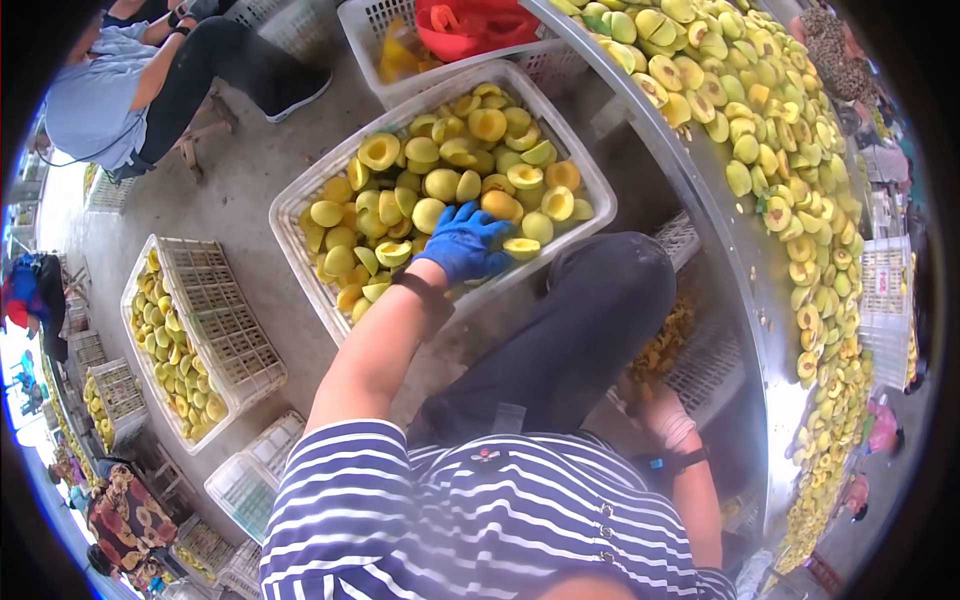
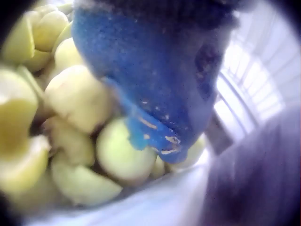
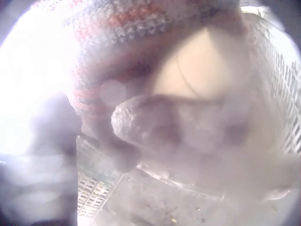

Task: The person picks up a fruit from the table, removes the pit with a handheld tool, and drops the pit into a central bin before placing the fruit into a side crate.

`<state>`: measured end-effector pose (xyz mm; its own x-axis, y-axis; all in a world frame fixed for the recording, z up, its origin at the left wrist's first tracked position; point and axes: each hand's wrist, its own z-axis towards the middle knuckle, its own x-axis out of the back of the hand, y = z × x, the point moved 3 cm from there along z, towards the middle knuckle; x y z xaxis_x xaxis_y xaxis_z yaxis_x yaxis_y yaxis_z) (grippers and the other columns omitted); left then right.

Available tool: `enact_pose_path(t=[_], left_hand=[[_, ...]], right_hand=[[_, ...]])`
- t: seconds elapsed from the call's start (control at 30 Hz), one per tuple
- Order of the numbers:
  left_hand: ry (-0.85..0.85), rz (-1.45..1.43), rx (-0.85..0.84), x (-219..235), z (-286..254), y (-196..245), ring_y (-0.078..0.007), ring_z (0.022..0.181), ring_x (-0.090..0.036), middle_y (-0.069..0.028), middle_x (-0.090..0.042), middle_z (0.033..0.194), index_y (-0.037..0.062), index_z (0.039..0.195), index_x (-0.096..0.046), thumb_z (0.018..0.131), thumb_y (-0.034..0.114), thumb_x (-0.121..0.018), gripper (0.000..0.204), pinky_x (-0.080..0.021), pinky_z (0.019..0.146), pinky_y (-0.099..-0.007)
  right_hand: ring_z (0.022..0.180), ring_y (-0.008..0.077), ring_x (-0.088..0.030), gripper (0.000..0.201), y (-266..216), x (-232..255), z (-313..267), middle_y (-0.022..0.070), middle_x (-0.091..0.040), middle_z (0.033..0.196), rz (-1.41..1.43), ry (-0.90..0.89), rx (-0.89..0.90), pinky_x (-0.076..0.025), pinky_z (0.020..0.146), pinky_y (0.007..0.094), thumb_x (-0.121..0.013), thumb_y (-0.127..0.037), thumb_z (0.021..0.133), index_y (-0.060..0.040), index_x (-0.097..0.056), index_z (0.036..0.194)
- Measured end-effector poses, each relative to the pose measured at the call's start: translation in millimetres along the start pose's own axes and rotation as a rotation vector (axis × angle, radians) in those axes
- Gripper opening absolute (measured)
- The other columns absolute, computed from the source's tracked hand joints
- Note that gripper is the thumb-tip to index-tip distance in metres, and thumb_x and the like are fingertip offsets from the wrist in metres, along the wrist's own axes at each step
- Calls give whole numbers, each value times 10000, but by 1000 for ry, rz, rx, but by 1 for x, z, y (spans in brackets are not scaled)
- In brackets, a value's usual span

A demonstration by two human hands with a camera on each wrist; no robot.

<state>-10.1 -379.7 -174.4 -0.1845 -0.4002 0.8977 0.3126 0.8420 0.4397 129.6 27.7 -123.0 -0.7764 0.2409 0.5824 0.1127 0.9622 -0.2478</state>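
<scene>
My left hand (image 1: pixel 465 244), in a blue glove, lies over the near side of a white crate (image 1: pixel 281 236). Its fingers reach spread onto yellow-green halved fruit (image 1: pixel 427 214); some halves show hollow orange centers. In the left wrist view the gloved fingertips (image 2: pixel 164 146) touch a round fruit piece (image 2: pixel 123 153) close to the crate wall. Low at my right side, below the steel table, is my right hand (image 1: pixel 665 415) in a pale knit glove. The hazy right wrist view shows its fingers (image 3: pixel 134 120) curled under a smooth, pale yellow rounded fruit piece (image 3: pixel 200 68).
A steel table (image 1: pixel 735 250) heaped with halved fruit (image 1: pixel 745 110) curves along my right. Orange-brown scraps (image 1: pixel 668 340) lie low beside my right leg. Another crate (image 1: pixel 225 310) of fruit stands left, and a crate with a red bag (image 1: pixel 470 28) ahead. A seated person (image 1: pixel 110 95) is at upper left.
</scene>
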Motion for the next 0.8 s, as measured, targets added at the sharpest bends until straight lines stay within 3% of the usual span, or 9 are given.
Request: enact_pose_path(t=[0.07, 0.17, 0.2, 0.3, 0.4, 0.5, 0.67, 0.73, 0.8], left_hand=[[-188, -426, 217, 12, 11, -27, -294, 1086, -611, -102, -663, 1164, 173, 1229, -650, 851, 375, -681, 430, -475, 940, -408], [360, -177, 361, 73, 23, -82, -320, 1003, -659, -164, -691, 1097, 129, 1200, -661, 864, 280, -678, 369, -518, 899, -388], [494, 11, 247, 74, 23, -115, -343, 1085, -621, -175, -656, 1183, 128, 1272, -609, 844, 299, -688, 468, -493, 948, -397], [41, 282, 410, 61, 13, -164, -396, 1356, -390, -178, -425, 1475, 168, 1448, -417, 779, 353, -725, 760, -356, 1117, -442], [41, 195, 585, 54, 26, -190, -354, 1218, -550, -115, -570, 1345, 248, 1409, -492, 767, 307, -739, 691, -458, 1012, -440], [155, -353, 577, 50, 17, -211, -283, 1095, -631, -104, -639, 1238, 184, 1358, -558, 819, 268, -725, 570, -512, 931, -374], [210, -1304, 489, 94, -75, -101, -150, 1044, -618, -56, -625, 1166, 46, 1275, -608, 899, 200, -678, 412, -521, 870, -290], [92, -1077, 527, 67, -114, -81, -228, 1033, -635, -82, -646, 1160, 81, 1275, -616, 888, 211, -686, 414, -515, 898, -341], [-64, -302, 246, 20, -156, -69, -310, 1054, -612, -121, -643, 1160, 115, 1252, -633, 877, 239, -674, 397, -496, 928, -403]], right_hand=[[1062, 385, -601, 573, 9, -4, 1, 213, -633, 1164, -179, 75, 109, -489, 899, 447, -753, -267, 746, -72, -558, 1249], [1054, 378, -606, 527, 20, -11, 6, 207, -645, 1135, -200, 93, 203, -490, 891, 446, -738, -277, 765, -55, -575, 1214], [1045, 372, -610, 502, 2, 2, 1, 204, -654, 1116, -184, 71, 210, -490, 883, 447, -727, -282, 775, -47, -586, 1196], [902, 281, -635, 484, 2, 14, 9, 168, -667, 1007, 9, -152, 37, -505, 775, 386, -703, -168, 775, 21, -581, 1204], [787, 206, -631, 420, 4, 9, 13, 120, -666, 920, 134, -102, -15, -503, 679, 347, -704, -88, 752, 48, -616, 1140], [736, 195, -622, 365, 39, -11, 15, 99, -667, 857, 117, 47, 93, -494, 643, 349, -708, -77, 735, 44, -645, 1074], [700, 195, -621, 310, 131, -53, 32, 95, -672, 782, -80, 17, 206, -493, 636, 345, -697, -69, 732, 36, -659, 1021], [683, 187, -621, 302, 125, -46, 33, 99, -676, 780, -85, -32, 250, -497, 619, 337, -700, -74, 737, 37, -660, 1015], [669, 177, -624, 287, 116, -41, 34, 104, -677, 777, -42, -64, 281, -499, 598, 328, -698, -74, 751, 37, -658, 1012]])
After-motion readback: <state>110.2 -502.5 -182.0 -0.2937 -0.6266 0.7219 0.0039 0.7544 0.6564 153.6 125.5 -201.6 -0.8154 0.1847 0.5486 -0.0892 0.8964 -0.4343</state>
